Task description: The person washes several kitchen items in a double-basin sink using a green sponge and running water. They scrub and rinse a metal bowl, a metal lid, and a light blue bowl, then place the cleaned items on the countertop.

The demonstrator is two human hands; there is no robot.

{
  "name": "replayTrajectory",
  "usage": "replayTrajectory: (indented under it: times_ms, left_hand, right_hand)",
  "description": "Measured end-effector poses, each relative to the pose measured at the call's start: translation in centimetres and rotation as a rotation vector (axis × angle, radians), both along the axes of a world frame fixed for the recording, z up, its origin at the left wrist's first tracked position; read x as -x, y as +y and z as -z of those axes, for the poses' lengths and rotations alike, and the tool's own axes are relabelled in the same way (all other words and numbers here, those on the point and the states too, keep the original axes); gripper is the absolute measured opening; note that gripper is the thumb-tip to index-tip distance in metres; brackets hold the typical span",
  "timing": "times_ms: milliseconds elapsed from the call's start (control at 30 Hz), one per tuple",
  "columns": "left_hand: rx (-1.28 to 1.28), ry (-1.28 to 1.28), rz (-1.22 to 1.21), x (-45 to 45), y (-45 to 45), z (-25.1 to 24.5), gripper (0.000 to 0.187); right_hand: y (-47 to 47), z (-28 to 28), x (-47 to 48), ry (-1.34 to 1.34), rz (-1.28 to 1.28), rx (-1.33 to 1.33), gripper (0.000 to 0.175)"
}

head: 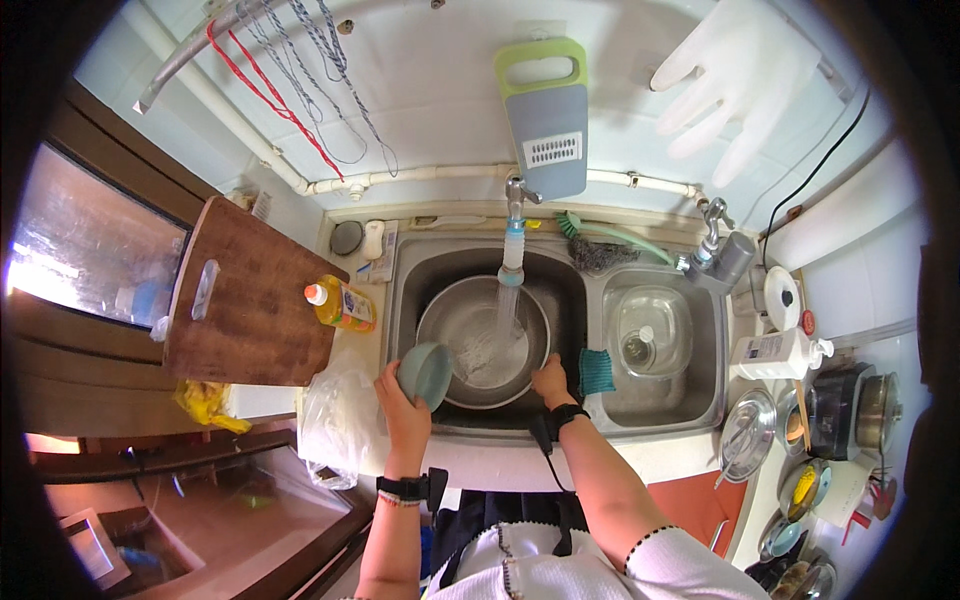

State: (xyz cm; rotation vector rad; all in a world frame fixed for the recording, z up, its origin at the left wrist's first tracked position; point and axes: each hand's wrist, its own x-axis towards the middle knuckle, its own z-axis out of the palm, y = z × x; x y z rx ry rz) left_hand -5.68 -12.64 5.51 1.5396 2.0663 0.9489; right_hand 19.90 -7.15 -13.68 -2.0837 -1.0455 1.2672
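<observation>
My left hand [405, 409] holds a pale green bowl [425, 376], tilted, over the lower left rim of a round metal basin [431, 307]. The basin sits in the larger, left bowl of a stainless steel sink [397, 300]. My right hand [553, 381] grips the basin's lower right rim. From the faucet's spray nozzle [511, 276], water falls into the basin, where some water lies. A teal ribbed cloth or sponge [597, 372] lies over the divider, just right of my right hand.
In the right sink bowl lies a clear container [654, 330]. Dish soap [341, 304] and a wooden cutting board [255, 300] stand left; a plastic bag [334, 420] lies below them. A green-handled brush [615, 234] rests behind. Right are a white pump bottle [776, 354] and a glass lid [748, 435].
</observation>
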Motion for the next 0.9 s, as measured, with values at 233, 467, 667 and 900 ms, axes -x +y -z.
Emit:
replayTrajectory:
  times_ms: [233,467,667,900]
  left_hand:
    - [0.094,-0.067,-0.014,0.5,0.1,2.8,0.067]
    - [0.320,-0.668,-0.115,-0.3,2.1,5.1,0.069]
    - [0.445,-0.914,-0.106,-3.3,4.5,5.7,0.069]
    - [0.424,-1.063,-0.114,-6.8,7.0,8.0,0.071]
  right_hand:
    - [0.1,-0.4,0.4,-0.184,-0.101,0.156,0.059]
    - [0.4,-1.5,0.4,-0.137,-0.149,0.248,0.070]
    - [0.4,-3.8,1.2,-0.334,-0.170,-0.152,0.066]
    - [4.4,-5.5,3.2,0.493,-0.119,-0.148,0.069]
